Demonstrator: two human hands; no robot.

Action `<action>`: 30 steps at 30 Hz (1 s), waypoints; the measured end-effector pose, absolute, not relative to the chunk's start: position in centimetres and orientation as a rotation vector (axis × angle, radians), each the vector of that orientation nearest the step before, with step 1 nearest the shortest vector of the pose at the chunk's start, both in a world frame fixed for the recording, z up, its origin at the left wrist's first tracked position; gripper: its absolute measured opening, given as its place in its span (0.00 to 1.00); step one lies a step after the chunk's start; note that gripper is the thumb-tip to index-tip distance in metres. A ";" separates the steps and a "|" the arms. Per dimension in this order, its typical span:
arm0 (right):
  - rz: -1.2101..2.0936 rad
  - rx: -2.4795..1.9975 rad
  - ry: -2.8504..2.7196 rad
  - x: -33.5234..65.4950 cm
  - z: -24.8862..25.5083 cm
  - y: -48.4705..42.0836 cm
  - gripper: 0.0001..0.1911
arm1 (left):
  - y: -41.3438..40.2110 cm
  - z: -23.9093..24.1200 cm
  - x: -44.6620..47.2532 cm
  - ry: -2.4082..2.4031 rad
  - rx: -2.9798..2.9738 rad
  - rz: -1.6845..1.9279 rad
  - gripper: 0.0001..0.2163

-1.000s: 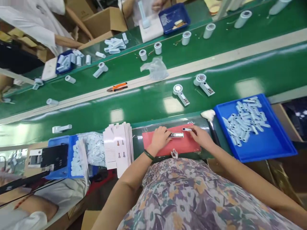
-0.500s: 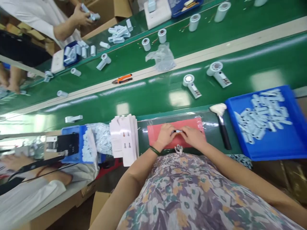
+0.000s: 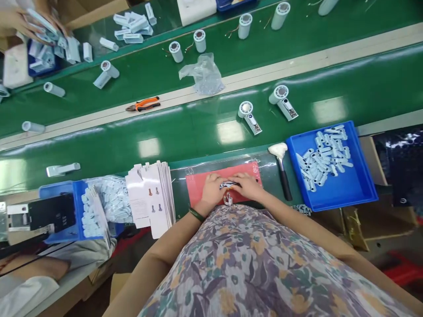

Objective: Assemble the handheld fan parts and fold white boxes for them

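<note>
Head view: my left hand (image 3: 211,188) and right hand (image 3: 246,185) are pressing together over the red mat (image 3: 198,189), with the fingertips closing from both sides on a slim white-and-metal part (image 3: 228,185). They are pinching it between them, and the fingers are hiding most of it. A dark bangle (image 3: 196,215) is circling my left wrist. Just below the grip, a small clear plastic piece (image 3: 227,199) is sitting at the mat's near edge.

To the right of the grip, a white-bristled brush with a black handle (image 3: 282,171) is lying beside the mat, and past it a blue tray (image 3: 333,203) is holding a heap of white moulded parts. To the left, a stack of printed white cards (image 3: 150,198) is standing out from under the mat's edge, ahead of a bag of white parts (image 3: 114,200) and a second blue tray (image 3: 77,211).

Beyond the grip, handled white mini fans (image 3: 251,118) are lying on a green conveyor belt (image 3: 198,141). Orange-handled pliers (image 3: 142,104) are resting up and left. At the far top left, a co-worker's hands (image 3: 29,24) are gathering white parts.
</note>
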State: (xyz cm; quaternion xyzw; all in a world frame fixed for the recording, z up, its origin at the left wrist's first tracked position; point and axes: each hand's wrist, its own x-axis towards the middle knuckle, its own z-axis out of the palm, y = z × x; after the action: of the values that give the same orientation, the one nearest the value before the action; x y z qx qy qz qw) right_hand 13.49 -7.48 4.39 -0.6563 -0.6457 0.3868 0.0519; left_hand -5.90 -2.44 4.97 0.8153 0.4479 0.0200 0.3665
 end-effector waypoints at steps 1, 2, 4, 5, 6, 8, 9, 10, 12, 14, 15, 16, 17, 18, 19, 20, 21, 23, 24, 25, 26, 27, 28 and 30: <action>1.202 -1.996 -1.966 13.4 4.5 -7.6 0.18 | -2.7 5.0 -5.8 1.172 2.082 0.028 0.13; 1.226 -1.996 -1.964 13.3 4.6 -7.7 0.18 | -2.9 5.0 -5.7 1.188 2.070 0.003 0.13; 1.264 -1.999 -1.955 13.1 4.6 -7.7 0.19 | -3.2 4.9 -5.4 1.203 2.051 -0.042 0.12; 1.279 -2.000 -1.950 13.0 4.5 -7.7 0.19 | -3.2 4.9 -5.3 1.203 2.044 -0.060 0.11; 1.289 -2.001 -1.947 13.0 4.5 -7.6 0.19 | -3.2 4.9 -5.2 1.200 2.042 -0.074 0.11; 1.298 -1.993 -1.947 13.1 4.4 -7.5 0.18 | -3.1 5.1 -5.2 1.183 2.049 -0.091 0.11; 1.299 -1.980 -1.950 13.3 4.4 -7.5 0.18 | -3.0 5.2 -5.2 1.172 2.058 -0.095 0.11; 1.300 -1.960 -1.957 13.4 4.4 -7.6 0.19 | -3.0 5.4 -5.3 1.161 2.069 -0.097 0.11; 1.302 -1.910 -1.969 13.8 4.5 -7.8 0.20 | -2.9 5.7 -5.4 1.139 2.094 -0.103 0.12; 1.307 -1.879 -1.967 13.9 4.6 -8.0 0.21 | -2.8 5.9 -5.5 1.125 2.118 -0.121 0.13; 1.310 -1.877 -1.958 13.9 4.7 -8.1 0.22 | -2.7 6.0 -5.5 1.125 2.129 -0.138 0.13; 1.313 -1.883 -1.944 13.8 4.6 -8.1 0.21 | -2.6 6.0 -5.4 1.127 2.138 -0.160 0.12; 1.313 -1.894 -1.927 13.6 4.6 -8.1 0.21 | -2.4 5.9 -5.3 1.131 2.148 -0.187 0.12; 1.309 -1.906 -1.911 13.3 4.6 -8.0 0.21 | -2.3 6.0 -5.2 1.132 2.159 -0.216 0.12; 1.301 -1.916 -1.896 13.0 4.6 -7.9 0.21 | -2.1 6.0 -5.2 1.128 2.174 -0.243 0.11; 1.287 -1.925 -1.885 12.7 4.7 -7.8 0.21 | -2.0 6.2 -5.1 1.117 2.193 -0.267 0.11; 1.267 -1.931 -1.876 12.4 4.8 -7.7 0.20 | -1.9 6.5 -5.1 1.099 2.220 -0.287 0.11; 1.207 -1.940 -1.862 12.3 5.2 -7.5 0.19 | -1.4 7.3 -5.2 1.041 2.288 -0.318 0.12; 1.162 -1.949 -1.850 12.7 5.5 -7.5 0.19 | -0.8 7.7 -5.3 1.004 2.328 -0.332 0.14; 1.106 -1.972 -1.829 13.4 5.8 -7.5 0.20 | 0.0 8.2 -5.4 0.962 2.368 -0.348 0.14; 1.037 -2.012 -1.793 14.6 6.1 -7.7 0.20 | 1.2 8.5 -5.4 0.923 2.407 -0.361 0.14; 0.957 -2.074 -1.740 16.2 6.4 -7.9 0.20 | 2.8 8.9 -5.2 0.887 2.446 -0.369 0.13; 0.869 -2.155 -1.669 18.2 6.7 -8.3 0.18 | 4.8 9.2 -4.8 0.861 2.481 -0.367 0.13; 0.690 -2.350 -1.485 22.7 7.3 -9.1 0.17 | 9.4 9.9 -3.2 0.858 2.571 -0.339 0.14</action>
State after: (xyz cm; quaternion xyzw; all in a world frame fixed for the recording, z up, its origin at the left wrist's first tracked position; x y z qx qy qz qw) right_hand 22.69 -9.11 7.27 -0.8126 -0.5134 0.2385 0.1384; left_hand -3.19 9.37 9.89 0.9216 0.3075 -0.1214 0.2034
